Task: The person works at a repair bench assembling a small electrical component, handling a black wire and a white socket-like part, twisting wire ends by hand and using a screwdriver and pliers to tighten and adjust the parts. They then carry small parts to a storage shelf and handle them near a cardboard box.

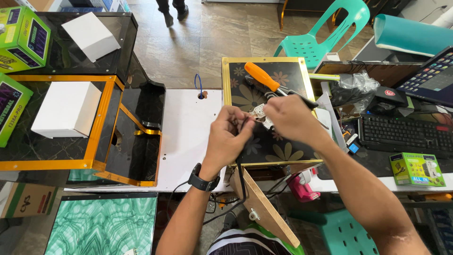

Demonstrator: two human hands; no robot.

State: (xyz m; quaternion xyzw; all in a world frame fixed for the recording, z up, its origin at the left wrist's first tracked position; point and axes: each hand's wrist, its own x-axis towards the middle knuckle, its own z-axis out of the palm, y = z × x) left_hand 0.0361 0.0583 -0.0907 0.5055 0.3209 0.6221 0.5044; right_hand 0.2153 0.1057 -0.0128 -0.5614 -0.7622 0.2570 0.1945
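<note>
Pinching a small white part [260,114] between the fingers of my left hand [230,137] and right hand [289,118], both closed on it, I hold it above a flowered panel [245,94]; an orange screwdriver [264,79] lies just beyond my fingers.

A bright green box with a dark purple panel [21,33] sits at ten o'clock, a second green box [10,106] at nine. Two plain white boxes [90,35] [66,108] rest on black glass near them. At three o'clock a dark screen with coloured icons [432,78] tilts above a keyboard; a small green carton [416,169] lies at four. A brown cardboard box [28,200] stands at eight.
</note>
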